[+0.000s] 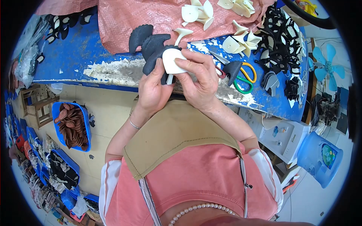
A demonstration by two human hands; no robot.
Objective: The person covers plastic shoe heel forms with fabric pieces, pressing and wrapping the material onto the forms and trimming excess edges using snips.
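A white shoe heel (172, 60) with a rounded, flat top and a narrow stem is held between my two hands above the bench edge. My right hand (200, 77) pinches its right side, fingers across the top face. My left hand (152, 88) is closed at its left edge with the thumb up against it; its other fingers are mostly hidden. Black scalloped leather pieces (145, 39) fan out behind the heel, partly covered by it. Another cream heel (183, 34) lies just beyond. Scissors (252, 72) with yellow and green handles lie to the right, a black piece (232, 71) over them.
Cream heels (198, 14) lie grouped on a pink woven sheet (124, 26). Many black pieces (281, 37) are heaped at the bench's right. Brown pieces fill a blue basket (89, 130) on the floor at left. A fan (329, 67) and a water dispenser (283, 139) stand at right.
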